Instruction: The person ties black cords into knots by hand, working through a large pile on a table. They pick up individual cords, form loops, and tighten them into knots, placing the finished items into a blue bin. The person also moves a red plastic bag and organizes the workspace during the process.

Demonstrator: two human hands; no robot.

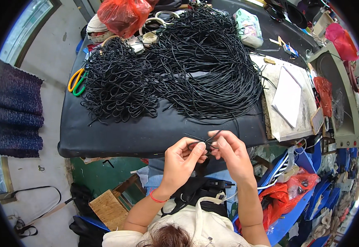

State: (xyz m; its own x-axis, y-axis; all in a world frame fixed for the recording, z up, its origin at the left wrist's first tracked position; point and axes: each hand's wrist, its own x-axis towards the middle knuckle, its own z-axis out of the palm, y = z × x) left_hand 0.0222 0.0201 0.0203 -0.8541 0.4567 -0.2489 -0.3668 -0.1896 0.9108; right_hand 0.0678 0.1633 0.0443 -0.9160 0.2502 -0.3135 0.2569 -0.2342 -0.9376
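1. Your left hand (182, 159) pinches a black cord (208, 141) between thumb and fingers.
2. Your right hand (234, 155) grips the cord too, just right of the left fingertips.
3. The cord crosses itself between your hands, seen over the near edge of the table (105, 142).
4. Beyond your grip spreads a pile of strands (212, 61); farther left, a heap of loops (120, 82).
5. Past that heap lie scissors (76, 87); right of your grip, a white sheet (287, 96).
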